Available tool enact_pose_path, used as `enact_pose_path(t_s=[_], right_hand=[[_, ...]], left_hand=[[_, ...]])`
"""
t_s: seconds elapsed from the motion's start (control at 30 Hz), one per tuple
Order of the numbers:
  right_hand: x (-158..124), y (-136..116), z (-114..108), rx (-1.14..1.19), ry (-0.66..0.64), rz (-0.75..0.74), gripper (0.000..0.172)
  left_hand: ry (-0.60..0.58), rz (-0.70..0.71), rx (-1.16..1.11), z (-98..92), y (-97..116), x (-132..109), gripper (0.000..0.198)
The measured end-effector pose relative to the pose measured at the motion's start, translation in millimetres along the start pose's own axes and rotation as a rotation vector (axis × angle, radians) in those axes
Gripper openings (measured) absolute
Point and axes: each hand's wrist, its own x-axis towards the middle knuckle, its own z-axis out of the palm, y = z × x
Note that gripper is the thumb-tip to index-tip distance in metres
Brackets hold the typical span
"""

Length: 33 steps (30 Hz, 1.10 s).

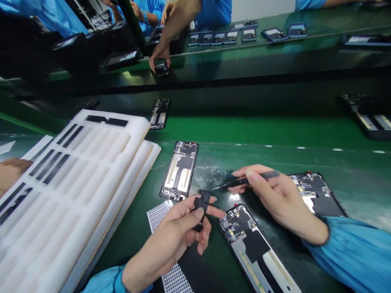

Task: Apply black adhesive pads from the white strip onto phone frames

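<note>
Pinched between the thumb and fingers of my left hand (174, 232) is a small black plastic phone part (201, 205). My right hand (275, 195) grips dark tweezers (244, 181), their tips pointing left, a little above the black part and apart from it. Below both hands lies an opened phone (256, 248) with its circuit board showing. Another opened phone (180, 171) rests just beyond my left hand. A third opened phone (317, 191) is partly hidden behind my right wrist. Under my left hand is a sheet of small dark dots (175, 272).
Stacked white foam trays (82, 179) with slots and several black strips stand at left. Beyond, an opened phone (160, 114) and another at right (369, 116) lie across the bench. A co-worker's hand (160, 53) holds a device farther back, near several blue-framed phones (218, 38).
</note>
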Motion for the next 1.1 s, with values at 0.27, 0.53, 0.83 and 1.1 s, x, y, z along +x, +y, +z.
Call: enact_pose_path(t_s=[0.27, 0.53, 0.83, 1.1], right_hand=[[-21, -12, 8, 0.008, -0.100, -0.083, 0.024], [-21, -7, 8, -0.060, -0.068, -0.117, 0.028], [-22, -4, 12, -0.074, -0.047, -0.197, 0.027], [-27, 0, 7, -0.132, -0.073, -0.332, 0.020]], left_hand=[[-0.168, -0.020, -0.055, 5.3, -1, -6, 0.023], [-0.203, -0.007, -0.086, 3.9, -1, -8, 0.018], [-0.216, -0.002, -0.079, 2.7, -3, -6, 0.019], [-0.203, 0.052, -0.061, 3.6, -8, -10, 0.024]])
